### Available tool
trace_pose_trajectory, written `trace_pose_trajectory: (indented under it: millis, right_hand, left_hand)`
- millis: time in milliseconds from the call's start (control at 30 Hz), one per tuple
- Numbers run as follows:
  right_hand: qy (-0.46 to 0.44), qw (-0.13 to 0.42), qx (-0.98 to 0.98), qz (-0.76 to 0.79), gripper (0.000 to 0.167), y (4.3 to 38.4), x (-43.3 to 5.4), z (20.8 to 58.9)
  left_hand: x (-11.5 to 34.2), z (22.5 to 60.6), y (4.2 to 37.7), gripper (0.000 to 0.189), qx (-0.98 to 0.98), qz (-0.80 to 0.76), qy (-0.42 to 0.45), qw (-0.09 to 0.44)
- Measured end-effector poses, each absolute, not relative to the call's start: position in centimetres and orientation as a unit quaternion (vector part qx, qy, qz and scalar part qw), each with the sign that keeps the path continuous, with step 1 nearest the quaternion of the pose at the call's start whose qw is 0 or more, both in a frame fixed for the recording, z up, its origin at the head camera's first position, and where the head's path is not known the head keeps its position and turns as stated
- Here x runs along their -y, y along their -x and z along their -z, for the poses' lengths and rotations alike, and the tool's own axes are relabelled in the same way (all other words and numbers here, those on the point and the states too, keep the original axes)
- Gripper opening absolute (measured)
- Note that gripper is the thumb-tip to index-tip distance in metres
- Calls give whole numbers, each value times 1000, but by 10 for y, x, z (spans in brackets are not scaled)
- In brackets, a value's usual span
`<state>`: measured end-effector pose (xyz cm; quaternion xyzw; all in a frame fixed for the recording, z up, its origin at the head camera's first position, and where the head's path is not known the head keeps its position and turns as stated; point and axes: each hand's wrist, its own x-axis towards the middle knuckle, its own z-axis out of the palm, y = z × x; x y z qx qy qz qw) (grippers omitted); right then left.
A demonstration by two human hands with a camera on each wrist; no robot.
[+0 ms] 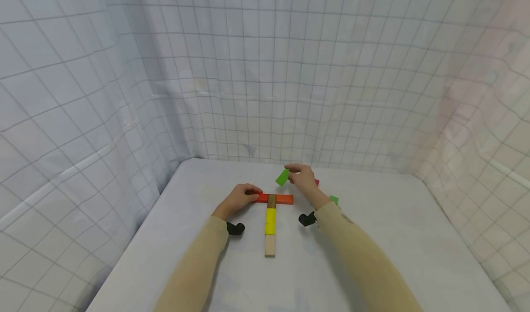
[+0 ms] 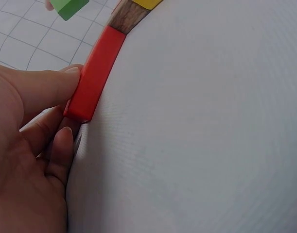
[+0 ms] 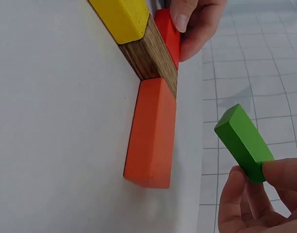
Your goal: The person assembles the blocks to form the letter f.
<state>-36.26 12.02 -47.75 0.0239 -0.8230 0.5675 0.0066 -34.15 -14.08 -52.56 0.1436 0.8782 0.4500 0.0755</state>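
Observation:
Wooden blocks lie flat in a T shape. Its crossbar has a red block [image 1: 262, 198] on the left and an orange block [image 1: 285, 199] on the right, with a dark brown block [image 1: 271, 201] between them. A yellow block [image 1: 270, 221] and a pale wood block [image 1: 270, 246] form the stem. My left hand [image 1: 238, 198] pinches the red block's outer end between thumb and fingers. Above the table, past the crossbar, my right hand [image 1: 303, 178] holds a bright green block [image 3: 243, 141] by one end, tilted and apart from the others.
Another green block [image 1: 334, 199] lies beside my right wrist, partly covered by it. A pinkish-red block [image 1: 317, 182] shows behind the right hand. The white table [image 1: 397, 238] is enclosed by white grid-patterned curtains [image 1: 265, 72] at the back and sides.

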Motion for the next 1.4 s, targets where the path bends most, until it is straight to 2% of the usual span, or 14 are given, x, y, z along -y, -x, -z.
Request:
trace_pose_trajectory:
  millis: [400,1000,1400]
  right_hand:
    - [-5,-29,795,-605,29,365,-106,477]
    - [-45,-67,852,-518,25,376,-91,493]
    - [-72,-70,868,-485,25,383,-90,502]
  left_hand:
    - [140,524,341,21,-881,-445,-142,75]
    - [141,528,337,20,-872,-459,-152,72]
    - [142,526,340,19,-872,-460,-154,71]
